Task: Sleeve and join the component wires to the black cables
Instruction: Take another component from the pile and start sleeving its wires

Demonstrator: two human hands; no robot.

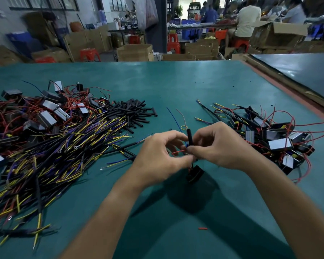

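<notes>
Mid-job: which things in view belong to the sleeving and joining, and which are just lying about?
In the job: left hand, right hand, black sleeve, red wire, black component, sleeve pile, black cables, component pile.
Lying about: red scrap, cardboard boxes, red stools.

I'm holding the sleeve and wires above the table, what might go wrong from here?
1. The right hand grips only the bottom of the sleeve; it may tip or slip off the wires.
2. The component seems to hang below the hands, so its weight may tug the red wire out of the left hand's pinch.
3. The blue wire trails loose behind and may snag.
</notes>
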